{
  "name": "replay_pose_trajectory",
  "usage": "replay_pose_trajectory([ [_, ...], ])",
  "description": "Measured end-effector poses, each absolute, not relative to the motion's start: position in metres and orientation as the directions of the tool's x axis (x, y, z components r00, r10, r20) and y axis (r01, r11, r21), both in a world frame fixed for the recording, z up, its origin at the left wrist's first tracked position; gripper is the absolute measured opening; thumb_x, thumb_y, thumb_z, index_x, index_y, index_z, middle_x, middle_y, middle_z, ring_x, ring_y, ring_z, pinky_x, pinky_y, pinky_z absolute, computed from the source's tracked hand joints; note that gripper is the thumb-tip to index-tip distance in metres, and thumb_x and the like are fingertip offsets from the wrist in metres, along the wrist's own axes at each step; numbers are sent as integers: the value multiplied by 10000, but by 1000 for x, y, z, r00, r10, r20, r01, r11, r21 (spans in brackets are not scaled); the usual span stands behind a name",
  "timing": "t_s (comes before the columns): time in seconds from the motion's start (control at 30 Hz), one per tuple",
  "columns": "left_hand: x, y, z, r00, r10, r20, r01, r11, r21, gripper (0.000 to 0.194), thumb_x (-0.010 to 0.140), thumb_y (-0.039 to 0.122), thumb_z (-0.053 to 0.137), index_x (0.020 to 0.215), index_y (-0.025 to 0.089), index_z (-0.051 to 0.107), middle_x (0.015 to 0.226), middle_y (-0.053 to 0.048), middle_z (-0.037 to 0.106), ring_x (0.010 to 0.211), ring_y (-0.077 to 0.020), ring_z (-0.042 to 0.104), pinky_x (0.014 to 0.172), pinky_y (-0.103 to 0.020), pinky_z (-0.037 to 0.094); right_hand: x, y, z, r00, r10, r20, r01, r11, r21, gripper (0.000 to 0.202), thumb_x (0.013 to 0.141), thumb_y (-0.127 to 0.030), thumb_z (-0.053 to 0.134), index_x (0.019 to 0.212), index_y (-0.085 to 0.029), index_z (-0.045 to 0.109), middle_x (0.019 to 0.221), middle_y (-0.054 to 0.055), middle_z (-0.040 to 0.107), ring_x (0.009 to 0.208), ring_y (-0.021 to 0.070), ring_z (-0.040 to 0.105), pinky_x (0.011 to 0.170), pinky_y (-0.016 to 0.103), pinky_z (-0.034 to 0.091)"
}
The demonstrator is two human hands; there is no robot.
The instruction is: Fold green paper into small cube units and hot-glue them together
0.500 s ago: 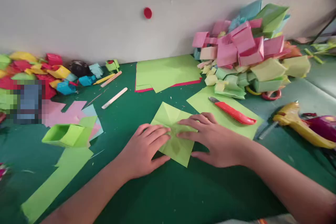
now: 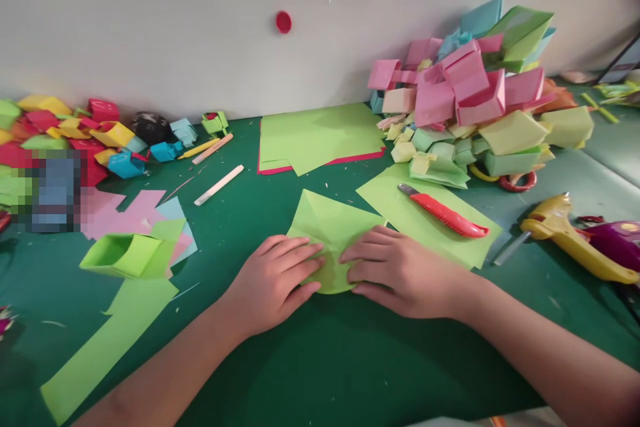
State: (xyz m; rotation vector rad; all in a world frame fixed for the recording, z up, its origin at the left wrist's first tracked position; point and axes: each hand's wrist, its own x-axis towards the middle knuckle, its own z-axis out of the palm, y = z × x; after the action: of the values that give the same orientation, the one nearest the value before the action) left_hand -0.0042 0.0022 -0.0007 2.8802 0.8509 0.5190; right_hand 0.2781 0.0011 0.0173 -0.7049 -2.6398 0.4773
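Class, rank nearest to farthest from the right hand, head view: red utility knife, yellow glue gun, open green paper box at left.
1. Red utility knife: ahead-right.
2. Yellow glue gun: farther right.
3. Open green paper box: far left.

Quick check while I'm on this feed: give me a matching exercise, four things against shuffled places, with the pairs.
Things:
1. Creased green sheet
2. Red cutter
3. Yellow glue gun
4. Red disc

Places:
A. On the pale wall
B. Under fingers of the left hand and right hand
C. Beside a purple object
D. On a flat green sheet

Pairs: 1-B, 2-D, 3-C, 4-A
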Motion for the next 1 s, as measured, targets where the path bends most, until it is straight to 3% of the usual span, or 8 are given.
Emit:
replay_pose_trajectory([
  [0.13, -3, 2, -1, 781, 528, 333, 493, -849, 189, 323, 1034, 327, 560, 1294, 160, 654, 1347, -81, 702, 1293, -287, 614, 1070, -467, 442, 275, 3, 12, -710, 667, 226, 519, 713, -472, 213, 1040, -304, 534, 969, -187, 696, 1021, 77, 728, 912, 211, 637, 837, 388, 499],
  [0.4, 1, 0, 1, 751, 490, 443, 450, -870, 200, 264, 978, 161, 637, 1242, 141, 638, 1175, -84, 751, 1079, -208, 691, 967, -394, 506, 263, 2, 0, -559, 808, 186, 645, 565, -515, 179, 1017, -311, 564, 905, -200, 650, 911, 57, 680, 829, 208, 569, 765, 371, 485],
  [0.7, 0, -1, -2, 790, 466, 398, 440, -884, 161, 175, 975, 161, 637, 1136, 173, 704, 1174, -71, 741, 1019, -204, 693, 868, -374, 528, 253, 3, -4, -466, 868, 172, 717, 485, -502, 76, 976, -273, 618, 952, -205, 641, 935, 63, 683, 843, 217, 581, 782, 381, 496],
  [1.0, 2, 1, 0, 807, 414, 422, 396, -908, 135, 213, 981, 168, 632, 1175, 193, 716, 1151, -35, 775, 1043, -199, 687, 858, -364, 525, 251, 7, -7, -453, 877, 160, 738, 470, -485, 72, 948, -269, 665, 978, -209, 639, 912, 51, 679, 833, 212, 593, 770, 366, 479],
])
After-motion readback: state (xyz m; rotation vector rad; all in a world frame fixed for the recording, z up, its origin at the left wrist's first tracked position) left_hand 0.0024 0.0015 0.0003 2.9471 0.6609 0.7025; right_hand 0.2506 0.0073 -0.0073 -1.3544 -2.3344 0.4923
